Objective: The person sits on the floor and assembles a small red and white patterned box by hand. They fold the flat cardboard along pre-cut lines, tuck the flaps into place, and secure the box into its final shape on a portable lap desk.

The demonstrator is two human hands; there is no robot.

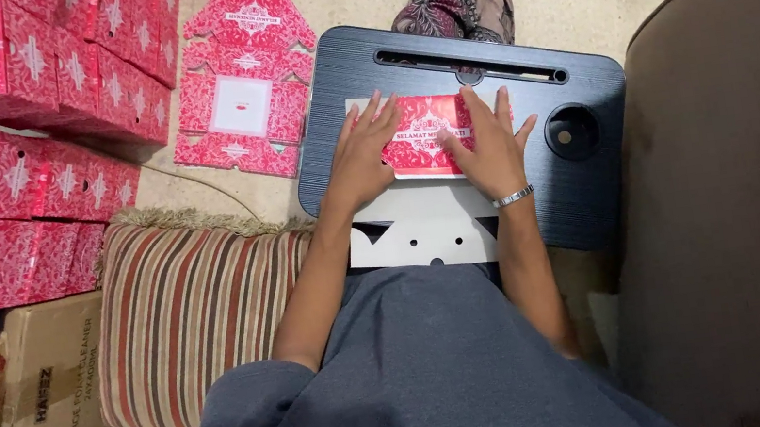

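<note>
Head view looks down on a black lap tabletop (594, 205), the landmark for all else. On its near edge lies the white underside of a flat box blank (421, 228), whose red patterned panel sits at the tabletop's middle. Both hands press flat on that red panel, fingers spread, gripping nothing: left hand (361, 159) on its left part, right hand (487, 150) on its right. Left of the tabletop lies a striped cushion (189, 327); farther left, stacked red boxes (9, 145); just beyond, unfolded red blanks (241, 90).
</note>
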